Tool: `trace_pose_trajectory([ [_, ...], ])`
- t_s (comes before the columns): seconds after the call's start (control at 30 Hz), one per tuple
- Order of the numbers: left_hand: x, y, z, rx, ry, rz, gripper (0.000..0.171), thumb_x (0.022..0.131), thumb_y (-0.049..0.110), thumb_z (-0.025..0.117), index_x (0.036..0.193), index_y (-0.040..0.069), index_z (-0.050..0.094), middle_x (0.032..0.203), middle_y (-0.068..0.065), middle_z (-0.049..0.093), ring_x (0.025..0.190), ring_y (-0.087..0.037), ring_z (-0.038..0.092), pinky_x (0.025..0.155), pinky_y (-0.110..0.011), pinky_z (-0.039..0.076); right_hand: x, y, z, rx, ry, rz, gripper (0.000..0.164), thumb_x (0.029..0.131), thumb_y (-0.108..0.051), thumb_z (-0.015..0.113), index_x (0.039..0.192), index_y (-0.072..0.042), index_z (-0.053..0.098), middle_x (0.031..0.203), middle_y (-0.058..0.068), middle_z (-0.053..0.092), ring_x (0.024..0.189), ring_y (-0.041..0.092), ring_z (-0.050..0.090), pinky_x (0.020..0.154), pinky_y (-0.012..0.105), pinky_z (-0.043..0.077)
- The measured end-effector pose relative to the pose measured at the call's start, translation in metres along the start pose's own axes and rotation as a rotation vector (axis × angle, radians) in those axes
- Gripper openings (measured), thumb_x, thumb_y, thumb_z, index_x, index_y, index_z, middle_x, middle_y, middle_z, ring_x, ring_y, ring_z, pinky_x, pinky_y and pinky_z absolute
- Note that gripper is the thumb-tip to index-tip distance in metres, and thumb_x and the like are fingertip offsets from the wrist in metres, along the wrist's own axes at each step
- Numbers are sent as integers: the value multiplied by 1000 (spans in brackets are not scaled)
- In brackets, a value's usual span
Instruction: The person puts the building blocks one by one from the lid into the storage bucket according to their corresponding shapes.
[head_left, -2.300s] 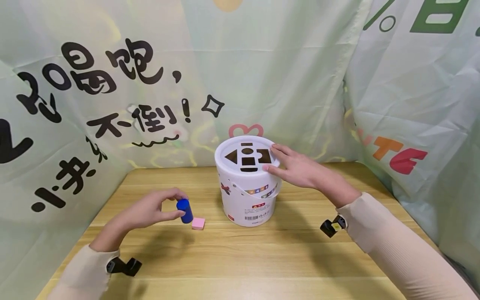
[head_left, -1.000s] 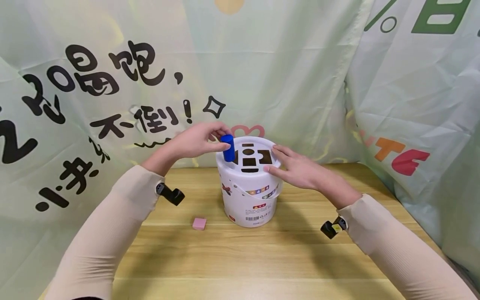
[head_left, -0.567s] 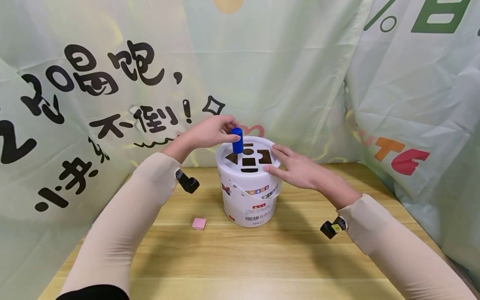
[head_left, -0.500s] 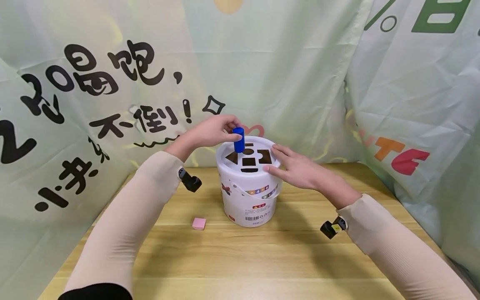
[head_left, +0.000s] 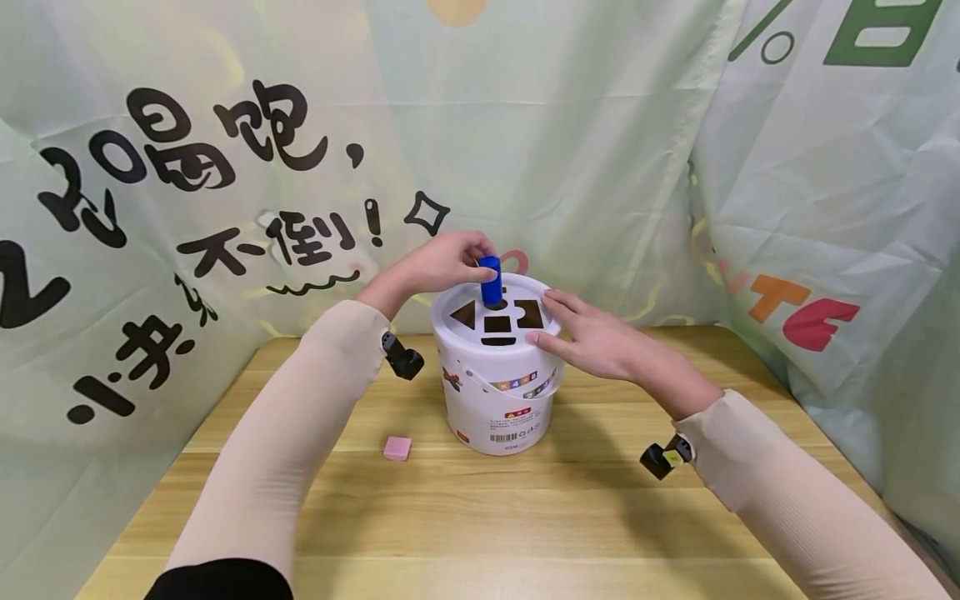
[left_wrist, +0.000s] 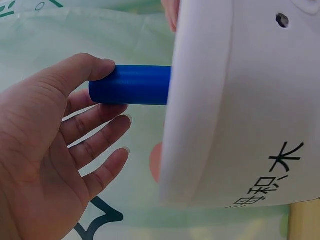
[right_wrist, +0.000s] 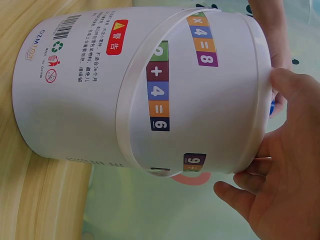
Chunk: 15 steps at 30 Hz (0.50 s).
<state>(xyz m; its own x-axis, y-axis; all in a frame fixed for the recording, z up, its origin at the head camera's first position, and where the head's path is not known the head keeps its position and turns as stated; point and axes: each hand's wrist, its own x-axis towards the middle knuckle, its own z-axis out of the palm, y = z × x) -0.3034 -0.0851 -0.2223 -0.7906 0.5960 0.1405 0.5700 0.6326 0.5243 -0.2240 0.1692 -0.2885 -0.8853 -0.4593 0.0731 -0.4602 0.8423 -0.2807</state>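
My left hand (head_left: pixel 450 260) pinches a blue cylinder block (head_left: pixel 491 283) near its top between thumb and fingers. The block stands upright, its lower end right at the round hole of the white bucket's lid (head_left: pixel 468 335). In the left wrist view the block (left_wrist: pixel 135 85) reaches to the lid's rim, with my other fingers spread loosely below it. My right hand (head_left: pixel 600 337) rests on the right side of the lid, thumb and fingers extended along the rim. The white bucket (right_wrist: pixel 100 100) carries printed number tiles and a thin handle.
A pink square block (head_left: pixel 397 448) lies on the wooden table (head_left: pixel 525 525), left of the bucket. The lid also has triangular, rectangular and other cut-outs. Printed fabric (head_left: pixel 600 125) hangs close behind the table and along both sides.
My left hand has brought the blue cylinder block up from beside the pink block, then rightward across the lid to the round hole. My right hand has stayed on the lid.
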Motion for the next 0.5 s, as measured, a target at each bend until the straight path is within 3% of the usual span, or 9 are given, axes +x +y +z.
trace_pose_trajectory([
  [0.5, 5, -7, 15, 16, -61, 34, 31, 93, 22, 69, 118, 6, 62, 107, -7, 68, 98, -20, 61, 91, -33, 47, 1, 1, 2, -7, 22, -17, 91, 94, -71, 34, 156, -6, 19, 161, 16, 16, 137, 46, 31, 107, 61, 30],
])
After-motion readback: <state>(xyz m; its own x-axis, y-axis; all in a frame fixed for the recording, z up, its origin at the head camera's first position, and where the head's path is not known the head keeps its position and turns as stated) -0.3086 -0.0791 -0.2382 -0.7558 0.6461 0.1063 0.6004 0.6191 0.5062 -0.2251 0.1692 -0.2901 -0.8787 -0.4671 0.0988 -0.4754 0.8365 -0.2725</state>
